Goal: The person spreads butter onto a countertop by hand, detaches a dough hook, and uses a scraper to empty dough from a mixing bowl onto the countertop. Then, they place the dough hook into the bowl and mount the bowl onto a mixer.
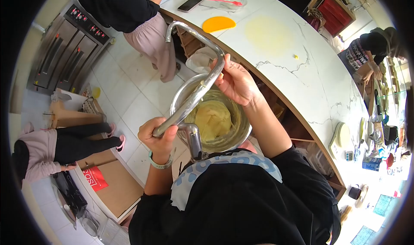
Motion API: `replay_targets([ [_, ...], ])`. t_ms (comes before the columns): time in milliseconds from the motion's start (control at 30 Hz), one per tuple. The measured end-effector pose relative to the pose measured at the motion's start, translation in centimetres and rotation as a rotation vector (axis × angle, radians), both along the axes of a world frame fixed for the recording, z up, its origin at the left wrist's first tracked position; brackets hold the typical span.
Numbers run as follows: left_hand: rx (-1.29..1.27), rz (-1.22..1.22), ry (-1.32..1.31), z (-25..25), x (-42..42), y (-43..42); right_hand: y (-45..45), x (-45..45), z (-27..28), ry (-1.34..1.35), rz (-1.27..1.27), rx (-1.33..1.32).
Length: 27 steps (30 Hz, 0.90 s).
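Note:
A large curved metal dough hook (200, 90) is held up at a slant over a metal mixing bowl (241, 115). My left hand (158, 135), with a pale watch band at its wrist, is closed around the lower, straight end of the hook. The thumb and fingers of my right hand (235, 80) close on the bend higher up. Small bits of dough cling to the metal near that hand. Inside the bowl lies a soft, pale yellow dough (212, 120), with smears on the bowl's wall. The hook covers part of the bowl's left side.
A marble-topped counter (276, 68) curves along the right, bearing a yellow scraper (219, 24), a phone (190, 4) and a red spatula (224, 2). One person (125, 12) stands at its far end, others at left and far right. An oven (69, 46) stands upper left.

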<state>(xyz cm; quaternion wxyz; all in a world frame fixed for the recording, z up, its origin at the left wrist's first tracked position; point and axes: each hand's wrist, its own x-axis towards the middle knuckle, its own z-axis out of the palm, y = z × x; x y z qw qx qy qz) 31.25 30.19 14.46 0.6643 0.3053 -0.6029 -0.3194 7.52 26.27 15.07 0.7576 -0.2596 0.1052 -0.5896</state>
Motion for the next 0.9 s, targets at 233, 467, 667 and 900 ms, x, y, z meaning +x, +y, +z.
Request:
replay_targets([
  [233,-0.005,0.042,-0.272,0.7,-0.1,0.4,2.7,0.2,3.3,0.935,-0.2,-0.223],
  [467,-0.328,0.081,-0.605,1.9,-0.9,-0.1,2.7,0.0,3.0,1.043,-0.147,0.015],
  [667,-0.632,0.05,-0.831,2.2,-0.3,-1.8,2.5,-0.2,2.6,1.332,-0.093,0.053],
  [900,-0.672,0.099,-0.847,2.2,0.0,-2.4,3.9,0.4,3.5,1.24,-0.246,-0.184],
])
